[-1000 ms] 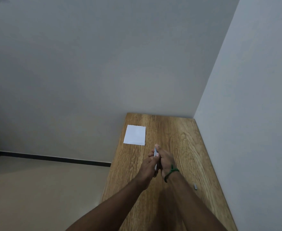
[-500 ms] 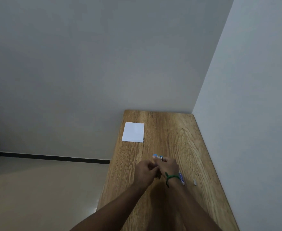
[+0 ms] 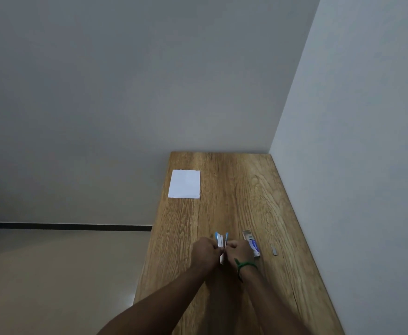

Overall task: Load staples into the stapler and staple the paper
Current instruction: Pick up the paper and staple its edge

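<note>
Low centre of frame, over the table [image 3: 234, 189]: my left hand [image 3: 204, 255] and right hand [image 3: 239, 252] both grip the stapler [image 3: 221, 241], spread open — paper [image 3: 184, 183] lies upper left. I should hold the magazine level before seating the staple strip [image 3: 274, 250].

Back wall: a plain grey wall [image 3: 125, 81] is seen across the upper left and centre of the frame, and it grows darker toward the left edge.
Right wall: a paler wall [image 3: 367, 141] fills the right side and is joined to the back wall in a corner right of centre.
Skirting: a dark strip [image 3: 65, 226] is laid along the foot of the back wall, at the middle left.
Floor: a smooth beige floor [image 3: 53, 274] is shown in the lower left, and a faint shine is seen on it beside the table edge.
Table: a long wooden table [image 3: 222, 189] with strong grain is placed along the right wall, reaching into the corner.
Light: dim and even.
</note>
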